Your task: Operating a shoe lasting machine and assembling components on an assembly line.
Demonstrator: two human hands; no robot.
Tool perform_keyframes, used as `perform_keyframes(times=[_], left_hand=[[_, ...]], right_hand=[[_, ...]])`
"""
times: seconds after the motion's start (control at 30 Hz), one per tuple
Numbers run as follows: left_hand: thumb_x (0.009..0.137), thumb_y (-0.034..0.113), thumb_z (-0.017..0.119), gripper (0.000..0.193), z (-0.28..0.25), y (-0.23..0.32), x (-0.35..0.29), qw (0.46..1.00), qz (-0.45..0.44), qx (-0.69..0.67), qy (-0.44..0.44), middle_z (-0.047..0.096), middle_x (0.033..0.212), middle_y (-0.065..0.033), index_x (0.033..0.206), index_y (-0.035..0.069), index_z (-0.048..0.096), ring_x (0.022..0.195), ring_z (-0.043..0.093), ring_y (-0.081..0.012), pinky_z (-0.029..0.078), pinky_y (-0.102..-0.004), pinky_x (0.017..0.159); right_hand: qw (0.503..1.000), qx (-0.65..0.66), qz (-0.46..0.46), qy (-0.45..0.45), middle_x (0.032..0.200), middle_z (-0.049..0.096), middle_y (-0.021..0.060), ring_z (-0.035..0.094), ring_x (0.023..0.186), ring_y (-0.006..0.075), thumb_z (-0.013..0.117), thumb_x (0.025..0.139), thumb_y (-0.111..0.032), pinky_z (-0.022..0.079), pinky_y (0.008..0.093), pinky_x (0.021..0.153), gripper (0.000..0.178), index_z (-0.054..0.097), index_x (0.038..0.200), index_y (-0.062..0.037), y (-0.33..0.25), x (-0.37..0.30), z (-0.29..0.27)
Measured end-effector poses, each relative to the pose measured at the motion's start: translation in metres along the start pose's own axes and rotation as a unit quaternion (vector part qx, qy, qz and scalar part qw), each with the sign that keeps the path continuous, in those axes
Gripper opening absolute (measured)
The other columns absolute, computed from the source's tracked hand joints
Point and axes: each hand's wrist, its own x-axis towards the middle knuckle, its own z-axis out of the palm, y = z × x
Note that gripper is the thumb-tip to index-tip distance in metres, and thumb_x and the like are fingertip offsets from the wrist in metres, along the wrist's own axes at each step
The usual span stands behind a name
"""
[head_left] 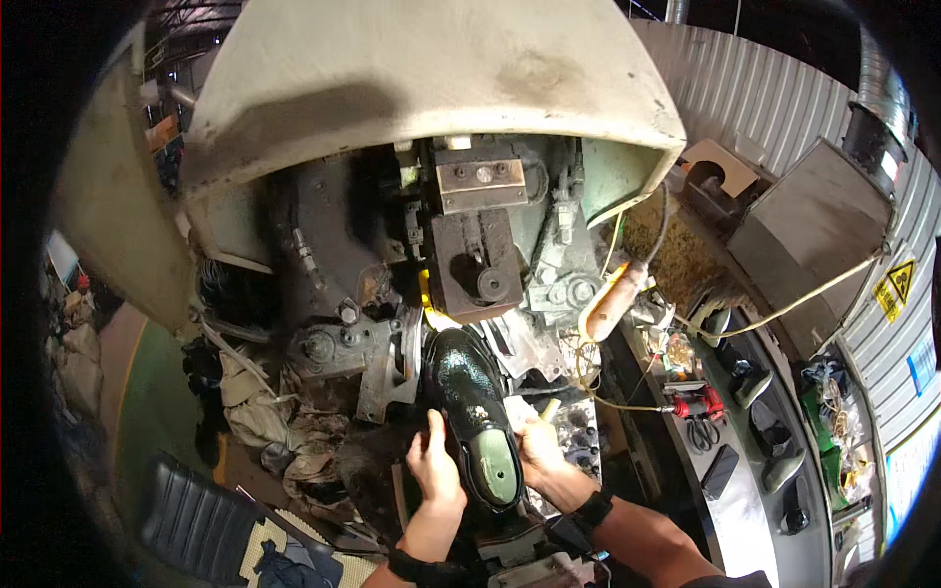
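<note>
A glossy black shoe (469, 384) stretched over a green last (493, 465) lies in the middle, its toe up against the dark machine head (475, 263). My right hand (541, 453) is closed against the shoe's right side, near the opening. A pale piece shows at its fingertips; I cannot make out what it is. My left hand (437, 468) is by the shoe's left side with its fingers apart, and whether it touches the leather is unclear. Metal side plates (397, 367) of the machine flank the toe.
A pale hood (441, 69) arches over the machine. At the right hang a lit work lamp (613, 302) and its cable. A metal bench (730, 519) bears a red tool (697, 404), scissors (703, 433) and a black phone (720, 470). Shoes on lasts (769, 426) line the rack beyond.
</note>
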Motion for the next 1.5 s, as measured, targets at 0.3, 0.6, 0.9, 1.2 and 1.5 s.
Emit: perform_keyframes(times=[0.3, 0.6, 0.9, 1.2, 1.5], left_hand=[[0.104, 0.026, 0.058, 0.036, -0.028, -0.059, 0.034, 0.986, 0.143, 0.078, 0.015, 0.056, 0.074, 0.0057, 0.075, 0.006, 0.056, 0.069, 0.044, -0.0031, 0.039, -0.0231, 0.062], [0.105, 0.028, 0.057, 0.033, -0.037, -0.080, 0.041, 0.989, 0.140, 0.050, -0.007, 0.065, 0.083, 0.0048, 0.086, 0.003, 0.066, 0.074, 0.050, -0.0026, 0.045, -0.0220, 0.068], [0.104, 0.027, 0.058, 0.032, -0.042, -0.067, 0.026, 0.983, 0.139, 0.122, -0.018, 0.068, 0.091, 0.0019, 0.103, -0.003, 0.070, 0.080, 0.053, -0.0061, 0.047, -0.0256, 0.074], [0.107, 0.049, 0.036, 0.056, -0.041, -0.061, 0.030, 0.974, -0.093, -0.090, -0.187, 0.064, 0.127, -0.0107, 0.132, 0.003, 0.057, 0.111, 0.064, -0.0247, 0.049, -0.0378, 0.101], [0.105, 0.055, 0.034, 0.062, -0.026, -0.054, 0.004, 0.987, -0.081, -0.059, -0.129, 0.062, 0.132, -0.0098, 0.136, 0.006, 0.055, 0.116, 0.062, -0.0236, 0.048, -0.0375, 0.103]], right_hand=[[0.996, -0.059, -0.047, 0.049, 0.099, 0.071, 0.0083, 0.068, 0.081, 0.0130, 0.069, 0.096, -0.016, 0.058, 0.0274, 0.073, 0.023, 0.062, 0.111, 0.0005, 0.020, 0.022, -0.029], [0.996, -0.072, -0.050, 0.026, 0.092, 0.072, 0.0063, 0.068, 0.072, 0.0116, 0.067, 0.098, -0.022, 0.058, 0.0275, 0.061, 0.024, 0.065, 0.107, -0.0005, 0.026, 0.017, -0.030], [0.996, -0.065, -0.020, 0.049, 0.096, 0.071, 0.0093, 0.070, 0.075, 0.0145, 0.062, 0.101, -0.021, 0.059, 0.0284, 0.061, 0.025, 0.064, 0.108, 0.0025, 0.024, -0.004, -0.020], [0.930, -0.324, -0.142, -0.096, 0.148, 0.045, 0.0084, 0.043, 0.133, 0.0191, 0.037, 0.108, -0.042, 0.032, 0.0354, 0.115, 0.058, 0.031, 0.153, -0.0058, 0.020, 0.002, -0.026], [0.914, -0.332, -0.215, -0.088, 0.127, 0.055, 0.0094, 0.050, 0.116, 0.0185, 0.033, 0.110, -0.032, 0.038, 0.0350, 0.105, 0.042, 0.049, 0.134, -0.0022, 0.026, -0.022, 0.000]])
